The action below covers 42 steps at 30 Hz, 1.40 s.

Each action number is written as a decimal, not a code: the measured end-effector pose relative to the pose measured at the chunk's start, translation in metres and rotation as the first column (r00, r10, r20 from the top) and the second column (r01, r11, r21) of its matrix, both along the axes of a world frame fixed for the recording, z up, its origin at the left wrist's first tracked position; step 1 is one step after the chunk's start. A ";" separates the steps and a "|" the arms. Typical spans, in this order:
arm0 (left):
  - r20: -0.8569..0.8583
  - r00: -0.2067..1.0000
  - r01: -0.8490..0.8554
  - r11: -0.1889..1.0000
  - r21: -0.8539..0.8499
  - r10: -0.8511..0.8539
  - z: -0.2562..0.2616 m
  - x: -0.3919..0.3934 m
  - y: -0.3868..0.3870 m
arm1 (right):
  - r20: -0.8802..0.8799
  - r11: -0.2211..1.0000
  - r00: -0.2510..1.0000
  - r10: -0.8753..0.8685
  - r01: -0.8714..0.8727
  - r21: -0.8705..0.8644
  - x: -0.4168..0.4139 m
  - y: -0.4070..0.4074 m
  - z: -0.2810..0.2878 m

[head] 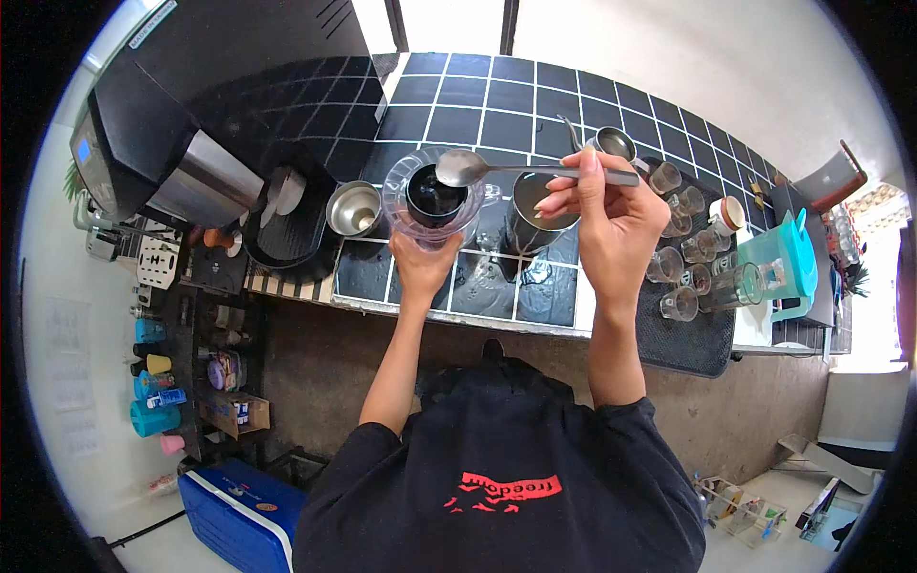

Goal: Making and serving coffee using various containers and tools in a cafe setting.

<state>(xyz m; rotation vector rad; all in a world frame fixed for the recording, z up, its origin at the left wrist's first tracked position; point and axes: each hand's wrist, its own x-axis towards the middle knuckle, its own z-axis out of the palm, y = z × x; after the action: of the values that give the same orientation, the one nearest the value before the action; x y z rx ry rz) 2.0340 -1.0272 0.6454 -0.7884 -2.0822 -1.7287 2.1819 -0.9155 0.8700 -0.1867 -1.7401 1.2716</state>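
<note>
My left hand (423, 268) grips the near side of a clear ribbed vessel with a handle (395, 179), which looks like a coffee dripper. A round dark cup or dark contents (437, 197) sit in its middle; I cannot tell which. My right hand (620, 208) holds a metal spoon (530, 170) by its handle. The spoon's bowl is over the vessel's far right part. Beneath my right fingers stands a tall metal pitcher (526, 233). Left of the vessel is a small steel cup (342, 209) with something pale inside.
Wet black tiles (487, 286) cover the counter. A gooseneck kettle (615, 143) stands beyond my right hand. To the right, several glasses (677, 304) rest on a black mat (673, 340) near a turquoise jug (763, 247). A coffee grinder or similar machine (208, 175) and black tray (286, 265) are left.
</note>
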 end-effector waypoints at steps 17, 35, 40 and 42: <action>0.018 1.000 0.020 1.000 -0.016 -0.020 0.014 0.003 -0.003 | 0.072 0.944 0.942 -0.329 0.327 0.031 0.060 0.040 -0.015; 0.021 0.999 0.043 0.999 -0.010 -0.043 0.014 0.003 -0.001 | 0.017 0.975 0.978 -0.207 0.208 -0.077 0.042 0.037 -0.006; 0.040 0.998 0.040 0.999 0.003 -0.040 0.009 0.001 -0.002 | 0.020 0.974 0.975 -0.221 0.222 -0.052 0.035 0.036 0.000; 0.008 1.000 0.020 1.000 -0.003 -0.020 0.005 0.000 0.000 | 0.012 0.973 0.976 -0.218 0.218 -0.068 0.035 0.039 -0.001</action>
<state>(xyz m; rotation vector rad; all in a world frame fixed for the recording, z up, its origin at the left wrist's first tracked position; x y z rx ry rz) 2.0341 -1.0276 0.6502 -0.8070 -2.0897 -1.7421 2.2173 -0.8766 0.8686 -0.4100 -1.6304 1.1708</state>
